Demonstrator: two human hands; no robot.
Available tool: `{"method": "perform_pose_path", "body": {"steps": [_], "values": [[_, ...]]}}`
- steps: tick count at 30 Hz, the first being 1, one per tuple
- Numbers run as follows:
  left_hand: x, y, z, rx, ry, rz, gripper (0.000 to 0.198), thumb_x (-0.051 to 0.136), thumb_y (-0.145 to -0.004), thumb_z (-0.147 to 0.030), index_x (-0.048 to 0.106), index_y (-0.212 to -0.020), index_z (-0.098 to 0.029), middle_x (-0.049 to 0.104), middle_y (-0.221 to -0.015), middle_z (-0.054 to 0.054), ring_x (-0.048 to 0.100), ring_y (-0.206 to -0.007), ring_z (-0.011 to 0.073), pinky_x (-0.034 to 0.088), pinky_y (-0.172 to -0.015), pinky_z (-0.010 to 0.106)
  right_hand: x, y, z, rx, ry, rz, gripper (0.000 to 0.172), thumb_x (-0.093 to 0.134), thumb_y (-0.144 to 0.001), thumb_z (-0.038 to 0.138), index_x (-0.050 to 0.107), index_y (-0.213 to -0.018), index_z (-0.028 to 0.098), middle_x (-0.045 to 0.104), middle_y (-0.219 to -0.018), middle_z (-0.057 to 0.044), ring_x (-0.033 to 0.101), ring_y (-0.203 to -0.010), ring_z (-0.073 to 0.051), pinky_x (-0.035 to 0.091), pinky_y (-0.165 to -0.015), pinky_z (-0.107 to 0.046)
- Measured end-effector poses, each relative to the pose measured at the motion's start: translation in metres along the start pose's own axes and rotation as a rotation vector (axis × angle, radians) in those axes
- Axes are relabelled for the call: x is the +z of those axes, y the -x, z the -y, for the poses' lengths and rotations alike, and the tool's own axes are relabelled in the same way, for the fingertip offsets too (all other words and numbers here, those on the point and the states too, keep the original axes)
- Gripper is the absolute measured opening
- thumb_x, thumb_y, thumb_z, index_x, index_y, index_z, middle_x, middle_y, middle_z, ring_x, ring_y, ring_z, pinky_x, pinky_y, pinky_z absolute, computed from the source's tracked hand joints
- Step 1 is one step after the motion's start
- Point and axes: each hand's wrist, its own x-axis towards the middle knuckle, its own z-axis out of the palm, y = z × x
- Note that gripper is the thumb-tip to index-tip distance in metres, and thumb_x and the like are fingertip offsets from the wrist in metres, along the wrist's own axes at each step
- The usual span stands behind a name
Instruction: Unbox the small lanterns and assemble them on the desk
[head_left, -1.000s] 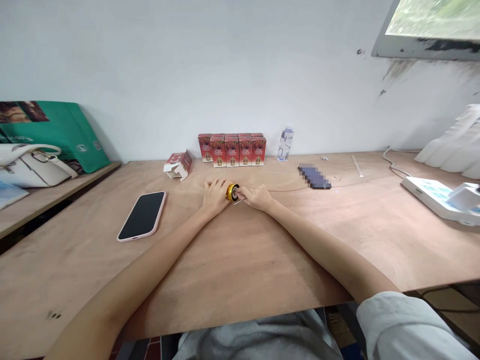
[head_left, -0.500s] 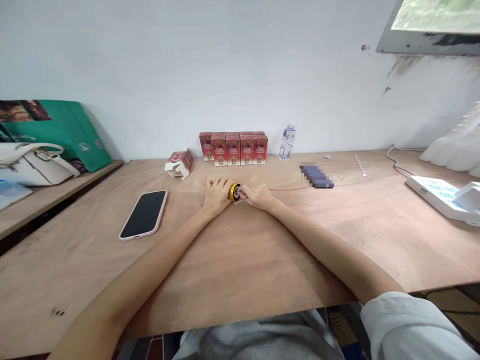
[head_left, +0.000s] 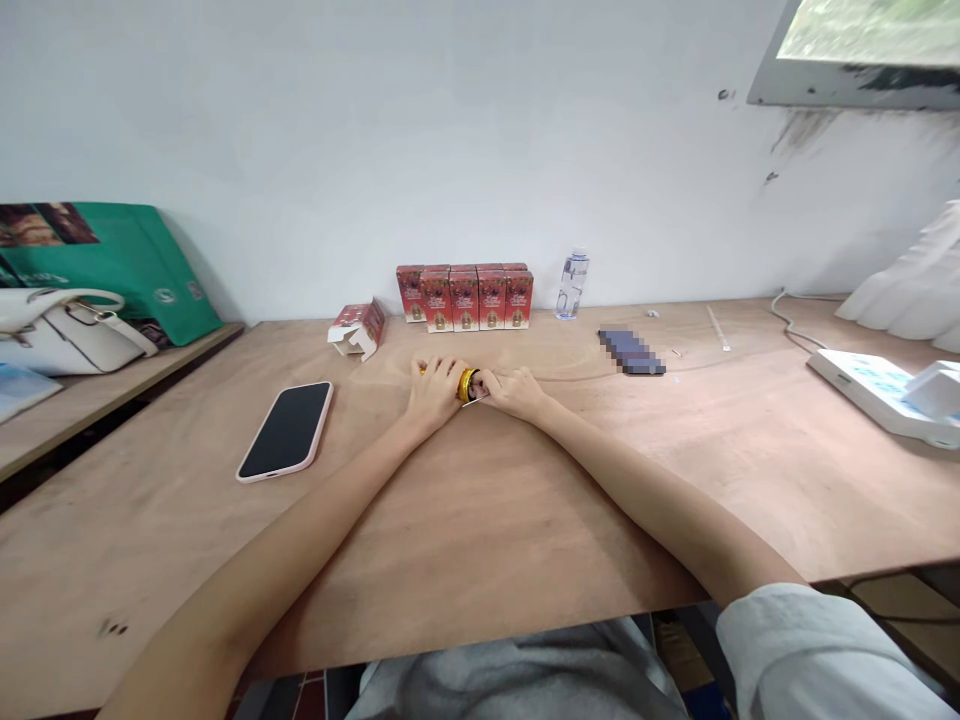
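My left hand [head_left: 436,390] is wrapped over a small shiny gold round object [head_left: 466,384], which lies on its side with a dark open end facing right. Most of its body is hidden under my fingers. At that open end, my right hand [head_left: 514,390] is closed, its fingertips in or against the opening. Just below those fingertips shows a thin white strip [head_left: 474,402]; whether it is pinched or attached to the gold object I cannot tell.
Several red printed boxes [head_left: 465,302] stand by the wall, beside a clear bottle [head_left: 572,285]. An opened red box [head_left: 358,330] lies left of them. A pink-cased phone [head_left: 286,432], a blurred dark flat item [head_left: 631,352] and a white power strip [head_left: 877,395] rest on the wooden table [head_left: 480,550].
My right fingertips have come slightly closer to the gold object's open end, and the white strip has shifted a little left. My left hand keeps its hold.
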Motion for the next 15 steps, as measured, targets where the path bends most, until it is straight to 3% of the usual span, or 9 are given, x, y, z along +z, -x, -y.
{"method": "perform_pose_path", "body": {"steps": [8, 15], "values": [[-0.0006, -0.001, 0.0011, -0.019, -0.008, 0.007, 0.022, 0.053, -0.082, -0.03, 0.058, -0.1, -0.018, 0.063, -0.102, 0.013, 0.052, -0.098, 0.0304, 0.03, -0.08, 0.044, 0.003, 0.0008, -0.0011, -0.032, -0.02, -0.062, 0.02, 0.041, -0.09, 0.021, 0.056, -0.079, 0.016, 0.068, -0.066, -0.002, 0.056, -0.056, -0.008, 0.024, -0.052, -0.023], [-0.0008, -0.0009, 0.0018, -0.045, 0.018, -0.013, 0.024, 0.055, -0.081, -0.033, 0.058, -0.1, -0.018, 0.063, -0.103, 0.013, 0.052, -0.098, 0.0304, 0.03, -0.079, 0.042, -0.0014, 0.0005, 0.0007, 0.006, -0.029, -0.057, 0.029, 0.035, -0.096, 0.026, 0.062, -0.09, 0.016, 0.071, -0.072, -0.004, 0.059, -0.059, -0.009, 0.026, -0.052, -0.023]]}}
